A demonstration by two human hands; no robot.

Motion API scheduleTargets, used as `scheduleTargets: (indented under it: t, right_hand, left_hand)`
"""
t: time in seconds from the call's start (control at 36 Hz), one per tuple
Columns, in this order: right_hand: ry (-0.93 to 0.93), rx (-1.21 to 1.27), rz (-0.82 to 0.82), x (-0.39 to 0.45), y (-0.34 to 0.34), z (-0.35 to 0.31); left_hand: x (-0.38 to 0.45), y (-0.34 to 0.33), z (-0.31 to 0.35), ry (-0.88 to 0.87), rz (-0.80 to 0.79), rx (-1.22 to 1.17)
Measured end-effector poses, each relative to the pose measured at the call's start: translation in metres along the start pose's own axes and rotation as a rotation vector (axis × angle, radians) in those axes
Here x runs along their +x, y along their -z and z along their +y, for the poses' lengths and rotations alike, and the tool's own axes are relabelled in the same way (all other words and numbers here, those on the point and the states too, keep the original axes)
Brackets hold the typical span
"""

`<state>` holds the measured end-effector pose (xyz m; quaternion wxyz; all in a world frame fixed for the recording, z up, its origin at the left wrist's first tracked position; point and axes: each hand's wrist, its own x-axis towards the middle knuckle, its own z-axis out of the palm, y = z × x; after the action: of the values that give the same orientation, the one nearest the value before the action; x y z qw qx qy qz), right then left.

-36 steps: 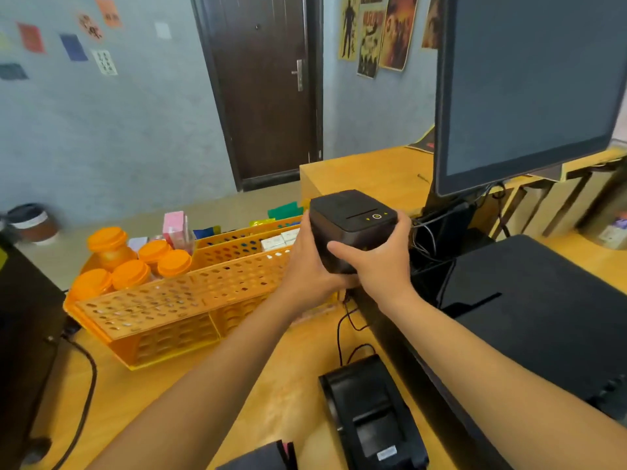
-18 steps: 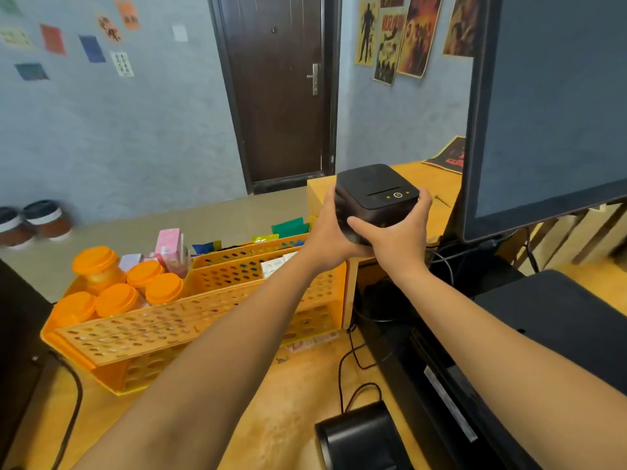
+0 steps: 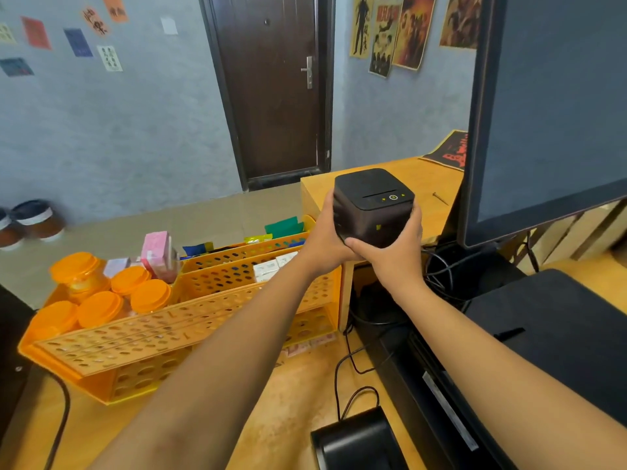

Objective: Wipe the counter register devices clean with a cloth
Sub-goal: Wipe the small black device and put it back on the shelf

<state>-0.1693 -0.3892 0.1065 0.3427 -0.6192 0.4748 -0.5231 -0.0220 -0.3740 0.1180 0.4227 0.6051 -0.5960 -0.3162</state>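
Beside dark door [image 3: 271, 86], wooden counter [image 3: 417, 171]

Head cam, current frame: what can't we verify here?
- Underside and near face of the small black cube printer: covered by the left hand and right hand gripping it.
- Wiping cloth: none visible anywhere in the head view.
- Second black printer: cut off by the bottom edge.
- Large dark monitor: cut off at the top and right edges.
- Printer's panel icons: too small to read.

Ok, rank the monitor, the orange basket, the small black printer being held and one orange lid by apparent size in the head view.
1. Monitor, cropped by the frame
2. Orange basket
3. Small black printer
4. Orange lid

The basket sits nearer the camera, which enlarges it.
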Motion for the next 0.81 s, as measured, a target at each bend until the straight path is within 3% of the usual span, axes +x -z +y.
scheduleTargets:
  t: [0.36,0.81]
  right_hand:
    - [-0.066,-0.061,0.060,-0.005,-0.008,0.013]
    - [-0.095,-0.182,0.076,-0.001,-0.012,0.010]
  left_hand:
    - [-0.001,-0.003,0.001,-0.009,-0.007,0.028]
    - [0.007,0.005,0.007,0.049,-0.133,0.041]
